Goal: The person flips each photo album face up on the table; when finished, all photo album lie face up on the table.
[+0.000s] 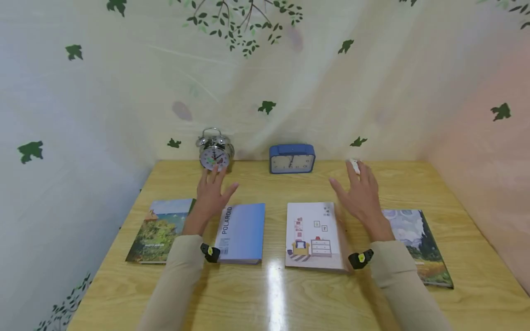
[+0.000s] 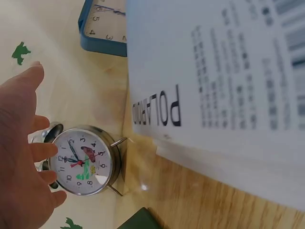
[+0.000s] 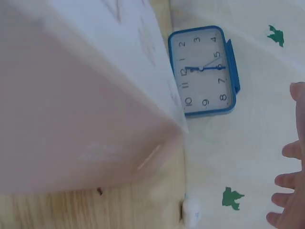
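Note:
My left hand (image 1: 211, 197) is held palm down with fingers spread, its fingertips overlapping the lower face of a silver twin-bell alarm clock (image 1: 215, 154) in the head view. Below that hand lies a blue album marked POLAROID (image 1: 245, 234). My right hand (image 1: 360, 195), fingers also spread and holding nothing, reaches over the table's right half. Its fingertips partly hide a small white object (image 3: 191, 211) at the back. Between that wrist and the album lies a thick book with a room drawing (image 1: 306, 230) on its cover. A blue rectangular clock (image 1: 291, 159) stands between the hands, farther back.
A landscape-covered book (image 1: 159, 234) lies at the left, partly behind my left forearm. Another painted-landscape book (image 1: 428, 250) is at the right, partly covered by my right arm. Leaf-printed cloth (image 1: 310, 82) hangs behind and beside the wooden table (image 1: 273, 299).

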The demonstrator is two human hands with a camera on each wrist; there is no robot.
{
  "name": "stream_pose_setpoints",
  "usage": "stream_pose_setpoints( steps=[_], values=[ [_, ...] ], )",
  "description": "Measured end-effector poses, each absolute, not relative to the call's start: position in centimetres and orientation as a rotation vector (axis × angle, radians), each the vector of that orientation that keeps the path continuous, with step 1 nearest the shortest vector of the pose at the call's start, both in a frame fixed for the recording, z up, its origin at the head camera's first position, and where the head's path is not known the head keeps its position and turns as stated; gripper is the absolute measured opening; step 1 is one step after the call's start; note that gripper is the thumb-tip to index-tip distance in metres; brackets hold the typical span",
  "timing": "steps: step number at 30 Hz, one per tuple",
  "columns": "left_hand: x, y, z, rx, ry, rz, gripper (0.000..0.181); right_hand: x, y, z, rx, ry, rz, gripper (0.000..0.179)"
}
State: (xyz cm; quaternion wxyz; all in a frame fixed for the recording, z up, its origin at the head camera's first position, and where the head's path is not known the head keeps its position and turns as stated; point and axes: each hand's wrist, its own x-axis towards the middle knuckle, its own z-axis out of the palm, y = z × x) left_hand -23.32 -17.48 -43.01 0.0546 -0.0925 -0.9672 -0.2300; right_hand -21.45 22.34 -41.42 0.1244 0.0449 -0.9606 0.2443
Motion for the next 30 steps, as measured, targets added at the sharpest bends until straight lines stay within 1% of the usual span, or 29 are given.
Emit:
stream_pose_setpoints(
  steps=[6,14,23,30],
  values=[
    [-23.2,-18.7,-42.3,-0.332,-2.767,-0.934,0.063,-21.9,20.3,-40.6,0.217,-2.681,0.89,0.078],
    [-22.3,-21.1,-42.4,-0.227,-2.64,-1.122,0.056,-22.0,16.1,-40.7,0.406,-2.604,0.997,0.073],
    [-19.8,-24.7,-42.8,-0.071,-2.605,-1.173,0.056,-21.6,10.2,-41.0,0.552,-2.618,1.133,0.073],
    [-17.3,-28.5,-43.5,-0.005,-2.601,-1.165,0.057,-21.2,5.5,-41.4,0.653,-2.617,1.2,0.072]
  ],
)
